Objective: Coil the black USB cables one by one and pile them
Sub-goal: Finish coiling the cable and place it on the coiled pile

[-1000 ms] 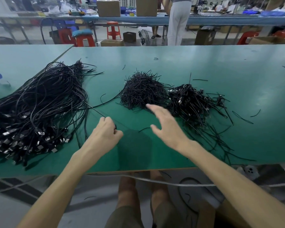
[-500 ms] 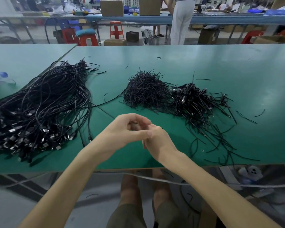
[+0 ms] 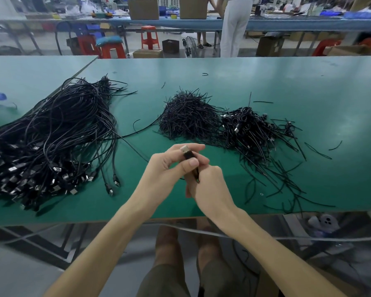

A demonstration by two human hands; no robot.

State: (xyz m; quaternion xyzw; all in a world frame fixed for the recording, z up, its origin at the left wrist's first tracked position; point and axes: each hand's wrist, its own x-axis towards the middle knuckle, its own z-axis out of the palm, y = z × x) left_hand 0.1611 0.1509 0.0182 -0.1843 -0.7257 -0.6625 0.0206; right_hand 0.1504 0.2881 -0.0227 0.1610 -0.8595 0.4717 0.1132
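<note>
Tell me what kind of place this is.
Most likely a factory packing floor: a long green workbench, a bulk heap of black USB cables, and cardboard boxes on the far bench.

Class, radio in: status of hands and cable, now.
Left hand pinches USB cable at plug. Right hand grips it lower. Nothing in the way.

Loose cable heap (image 3: 51, 136) partly beyond left edge

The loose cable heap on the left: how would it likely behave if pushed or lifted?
Probably floppy: strands in the loose cable heap sag and curve across the green table. Likely to snag when one is pulled, since strands cross and the metal plugs bunch at the near end. One USB cable, held by left hand and right hand, seems light.
</note>
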